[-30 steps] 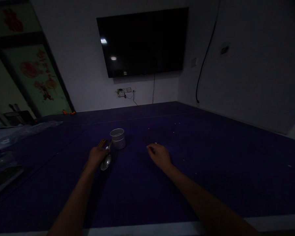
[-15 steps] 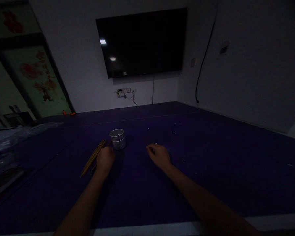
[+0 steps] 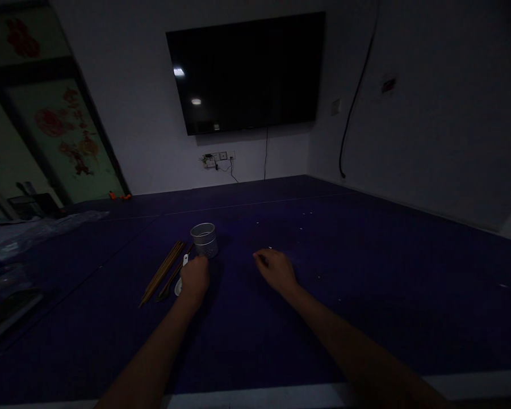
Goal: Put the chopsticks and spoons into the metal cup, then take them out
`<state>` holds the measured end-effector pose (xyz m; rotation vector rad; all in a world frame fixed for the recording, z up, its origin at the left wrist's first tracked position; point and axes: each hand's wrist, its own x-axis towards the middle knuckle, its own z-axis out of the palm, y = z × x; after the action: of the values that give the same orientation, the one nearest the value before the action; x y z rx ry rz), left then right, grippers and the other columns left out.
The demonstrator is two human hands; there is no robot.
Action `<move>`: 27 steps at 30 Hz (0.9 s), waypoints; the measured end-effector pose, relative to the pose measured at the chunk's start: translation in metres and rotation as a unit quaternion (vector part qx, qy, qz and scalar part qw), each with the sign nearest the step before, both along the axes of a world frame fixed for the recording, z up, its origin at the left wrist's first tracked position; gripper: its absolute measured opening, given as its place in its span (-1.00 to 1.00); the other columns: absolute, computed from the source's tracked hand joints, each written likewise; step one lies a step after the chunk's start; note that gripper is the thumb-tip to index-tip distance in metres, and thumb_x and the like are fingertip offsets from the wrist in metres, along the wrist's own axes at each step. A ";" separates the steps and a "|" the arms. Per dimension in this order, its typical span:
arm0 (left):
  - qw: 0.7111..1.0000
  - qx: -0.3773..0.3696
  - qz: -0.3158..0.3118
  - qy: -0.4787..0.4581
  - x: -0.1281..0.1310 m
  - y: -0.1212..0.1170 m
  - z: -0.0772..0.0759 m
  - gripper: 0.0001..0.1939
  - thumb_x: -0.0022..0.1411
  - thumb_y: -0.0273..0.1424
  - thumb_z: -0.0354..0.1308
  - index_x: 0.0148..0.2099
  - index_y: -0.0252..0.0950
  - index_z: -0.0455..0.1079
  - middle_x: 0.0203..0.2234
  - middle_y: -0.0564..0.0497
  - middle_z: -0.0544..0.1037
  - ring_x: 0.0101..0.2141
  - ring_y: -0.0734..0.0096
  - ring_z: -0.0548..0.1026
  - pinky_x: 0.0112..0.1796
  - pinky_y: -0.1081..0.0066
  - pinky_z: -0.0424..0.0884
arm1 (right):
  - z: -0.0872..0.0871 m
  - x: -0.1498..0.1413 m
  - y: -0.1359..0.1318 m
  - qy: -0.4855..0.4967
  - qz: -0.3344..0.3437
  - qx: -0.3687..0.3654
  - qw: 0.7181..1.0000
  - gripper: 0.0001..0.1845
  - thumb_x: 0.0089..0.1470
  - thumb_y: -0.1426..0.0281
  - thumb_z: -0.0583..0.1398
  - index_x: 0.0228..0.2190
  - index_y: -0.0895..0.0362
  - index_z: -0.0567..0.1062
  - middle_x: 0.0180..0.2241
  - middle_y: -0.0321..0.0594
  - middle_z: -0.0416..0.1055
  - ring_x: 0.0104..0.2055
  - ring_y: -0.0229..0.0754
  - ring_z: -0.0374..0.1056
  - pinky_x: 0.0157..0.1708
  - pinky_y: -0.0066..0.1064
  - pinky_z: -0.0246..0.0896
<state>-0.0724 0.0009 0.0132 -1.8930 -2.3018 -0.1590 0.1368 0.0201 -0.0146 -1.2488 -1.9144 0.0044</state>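
My left hand (image 3: 196, 279) is closed, knuckles up, just in front of a silver metal cup (image 3: 205, 241). Whatever its fingers hold, if anything, is hidden beneath it. Partly covered by that hand lies a white spoon (image 3: 185, 260), its handle toward the cup. To its left rests a wooden spoon (image 3: 164, 292), and beyond that a bundle of chopsticks (image 3: 160, 275) lies slanted. My right hand (image 3: 276, 268) rests on the purple surface to the right of the cup, fingers curled together, with nothing seen in them.
Small white scraps (image 3: 301, 229) dot the purple surface (image 3: 247, 341). At the left edge are clear plastic wrapping (image 3: 55, 224) and a dark tray-like object (image 3: 11, 315). An orange item (image 3: 119, 196) lies by the door. A television (image 3: 249, 74) hangs on the far wall.
My left hand has shifted right from the chopsticks, past the spoons, to in front of the cup. The silver spoon seen earlier is out of sight. My right hand has stayed still.
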 end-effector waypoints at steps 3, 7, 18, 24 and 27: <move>0.999 -0.002 0.005 0.032 0.002 0.001 -0.003 -0.63 0.20 -0.62 -0.21 -0.13 -0.44 0.41 -0.31 -0.31 0.53 -0.22 0.10 0.52 -0.30 0.31 0.40 | 0.000 -0.001 0.000 0.001 -0.002 0.000 1.000 -0.74 0.11 0.36 0.05 -0.40 0.09 0.54 -0.38 -0.20 0.52 -0.37 -0.20 0.41 -0.40 -0.44 0.17; 0.999 -0.006 0.004 0.036 0.003 0.002 -0.006 -0.64 0.20 -0.61 -0.20 -0.14 -0.45 0.41 -0.33 -0.31 0.54 -0.25 0.10 0.53 -0.32 0.32 0.40 | -0.001 0.000 0.001 0.003 0.004 0.005 1.000 -0.75 0.11 0.36 0.05 -0.39 0.10 0.54 -0.36 -0.20 0.52 -0.35 -0.20 0.41 -0.36 -0.44 0.18; 0.981 0.092 0.166 -0.040 -0.058 -0.005 0.023 -0.62 0.20 -0.25 -0.13 -0.20 -0.34 0.44 -0.35 -0.23 0.55 -0.29 0.10 0.52 -0.40 0.36 0.35 | -0.002 0.000 0.001 -0.001 0.010 0.001 1.000 -0.74 0.12 0.35 0.05 -0.39 0.09 0.54 -0.36 -0.22 0.52 -0.34 -0.21 0.41 -0.36 -0.45 0.18; 0.981 0.018 0.161 -0.107 -0.082 0.004 0.011 -0.49 0.04 -0.03 0.01 -0.21 -0.36 0.47 -0.34 -0.26 0.56 -0.28 0.07 0.52 -0.41 0.37 0.34 | -0.001 0.000 0.000 0.004 0.008 0.002 1.000 -0.73 0.12 0.34 0.04 -0.40 0.09 0.53 -0.39 -0.22 0.52 -0.37 -0.22 0.41 -0.39 -0.46 0.17; 0.980 0.006 0.157 -0.120 -0.081 0.007 0.009 -0.44 0.01 0.00 0.03 -0.18 -0.38 0.47 -0.32 -0.28 0.55 -0.28 0.05 0.52 -0.42 0.37 0.35 | -0.001 0.001 0.000 0.006 0.008 0.001 1.000 -0.74 0.12 0.34 0.05 -0.41 0.09 0.53 -0.41 -0.22 0.51 -0.39 -0.22 0.40 -0.40 -0.46 0.17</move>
<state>-0.1535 0.0075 0.0221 -1.5484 -2.7137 -0.3791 0.1376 0.0199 -0.0155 -1.2304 -1.9144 0.0183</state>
